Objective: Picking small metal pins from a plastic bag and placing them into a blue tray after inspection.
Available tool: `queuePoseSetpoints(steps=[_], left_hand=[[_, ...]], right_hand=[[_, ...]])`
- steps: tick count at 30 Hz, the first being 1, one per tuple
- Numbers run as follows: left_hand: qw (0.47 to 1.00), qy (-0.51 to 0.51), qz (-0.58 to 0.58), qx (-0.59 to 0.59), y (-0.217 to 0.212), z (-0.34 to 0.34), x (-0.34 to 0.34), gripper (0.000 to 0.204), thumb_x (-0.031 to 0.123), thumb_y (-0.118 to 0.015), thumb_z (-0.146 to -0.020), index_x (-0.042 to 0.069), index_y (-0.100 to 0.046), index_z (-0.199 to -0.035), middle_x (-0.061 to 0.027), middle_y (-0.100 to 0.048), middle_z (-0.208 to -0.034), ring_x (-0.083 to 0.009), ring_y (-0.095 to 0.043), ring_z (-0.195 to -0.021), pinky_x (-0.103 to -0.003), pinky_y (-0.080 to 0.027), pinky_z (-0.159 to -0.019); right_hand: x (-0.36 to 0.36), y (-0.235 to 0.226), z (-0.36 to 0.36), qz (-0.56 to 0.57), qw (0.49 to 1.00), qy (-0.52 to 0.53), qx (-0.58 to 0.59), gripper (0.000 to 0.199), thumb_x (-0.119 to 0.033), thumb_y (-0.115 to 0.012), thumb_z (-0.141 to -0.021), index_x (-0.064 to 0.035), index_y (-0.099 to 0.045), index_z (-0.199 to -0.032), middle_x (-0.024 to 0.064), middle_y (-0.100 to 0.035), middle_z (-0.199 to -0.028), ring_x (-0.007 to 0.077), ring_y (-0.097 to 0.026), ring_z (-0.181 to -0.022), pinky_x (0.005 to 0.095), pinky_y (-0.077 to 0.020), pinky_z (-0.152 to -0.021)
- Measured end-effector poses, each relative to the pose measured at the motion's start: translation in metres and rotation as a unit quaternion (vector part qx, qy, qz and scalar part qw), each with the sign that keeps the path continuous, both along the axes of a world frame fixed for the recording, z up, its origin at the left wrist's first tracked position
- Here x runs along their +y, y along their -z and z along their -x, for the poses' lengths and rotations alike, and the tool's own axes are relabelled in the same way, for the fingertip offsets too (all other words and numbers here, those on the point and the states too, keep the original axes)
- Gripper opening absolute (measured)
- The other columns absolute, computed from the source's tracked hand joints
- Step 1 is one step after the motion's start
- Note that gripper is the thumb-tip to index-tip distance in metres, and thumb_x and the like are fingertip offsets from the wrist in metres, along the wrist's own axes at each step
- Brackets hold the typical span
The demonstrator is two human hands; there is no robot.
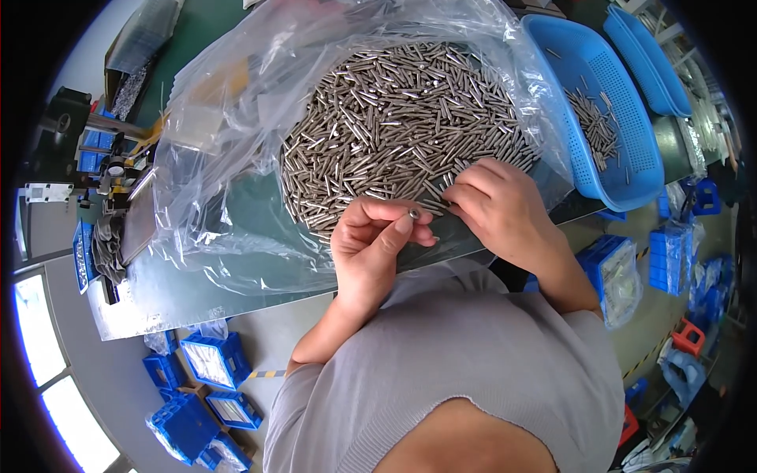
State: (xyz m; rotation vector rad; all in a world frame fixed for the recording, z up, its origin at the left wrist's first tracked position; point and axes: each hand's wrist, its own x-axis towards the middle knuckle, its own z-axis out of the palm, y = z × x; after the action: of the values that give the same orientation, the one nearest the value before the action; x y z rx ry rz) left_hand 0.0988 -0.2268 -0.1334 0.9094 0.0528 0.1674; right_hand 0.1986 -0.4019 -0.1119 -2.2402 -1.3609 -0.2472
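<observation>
A wide heap of small, slim metal pins [402, 118] with tapered ends lies on clear plastic sheeting in front of me. At the heap's near edge, my left hand [369, 240] pinches one metal pin [414, 214] between thumb and forefinger, its round end facing up toward me. My right hand [501, 209] rests against the near right edge of the heap, fingers curled and drawn together. Its fingertips touch the pins there; whatever they grip is hidden.
Crumpled clear plastic [229, 197] surrounds the heap on the green worktable [276, 288]. Right of it stands a blue perforated basket [627, 177] with some pins inside, and another blue basket [650, 67] beyond. Machine parts [114, 169] stand left. Blue crates [213, 359] sit on the floor.
</observation>
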Motion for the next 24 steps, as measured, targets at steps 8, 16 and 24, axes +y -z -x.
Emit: queuePoseSetpoints(steps=[8, 16, 24], left_hand=[[1.000, 0.000, -0.004, 0.007, 0.001, 0.001, 0.001, 0.006, -0.004, -0.054, -0.090, -0.003, -0.053, -0.095, -0.0193, -0.064, -0.096, -0.0195, -0.065, -0.075, -0.032, -0.056, -0.073], [1.000, 0.016, -0.023, 0.002, 0.002, 0.000, 0.000, 0.005, -0.003, -0.055, -0.090, -0.004, -0.054, -0.095, -0.0198, -0.064, -0.095, -0.0195, -0.065, -0.076, -0.033, -0.056, -0.071], [0.999, 0.039, -0.032, -0.003, 0.004, 0.003, 0.001, 0.008, -0.005, -0.054, -0.090, -0.004, -0.053, -0.097, -0.0163, -0.063, -0.096, -0.0192, -0.066, -0.081, -0.032, -0.056, -0.075]], right_hand=[[0.002, 0.006, -0.003, -0.025, 0.999, 0.012, -0.038, 0.008, -0.009, -0.063, -0.073, -0.0068, -0.056, -0.074, 0.0048, -0.052, -0.074, 0.0225, -0.055, -0.070, 0.0347, -0.0470, -0.060], [0.006, -0.015, 0.008, -0.244, 0.929, -0.022, 0.277, 0.005, 0.000, -0.062, -0.083, -0.0003, -0.059, -0.086, 0.0082, -0.060, -0.076, 0.0181, -0.059, -0.065, 0.0273, -0.0462, -0.059], [0.019, -0.004, 0.011, -0.238, 0.909, -0.057, 0.337, 0.003, 0.000, -0.062, -0.082, -0.0007, -0.060, -0.084, 0.0052, -0.059, -0.078, 0.0132, -0.055, -0.067, 0.0255, -0.0434, -0.059]])
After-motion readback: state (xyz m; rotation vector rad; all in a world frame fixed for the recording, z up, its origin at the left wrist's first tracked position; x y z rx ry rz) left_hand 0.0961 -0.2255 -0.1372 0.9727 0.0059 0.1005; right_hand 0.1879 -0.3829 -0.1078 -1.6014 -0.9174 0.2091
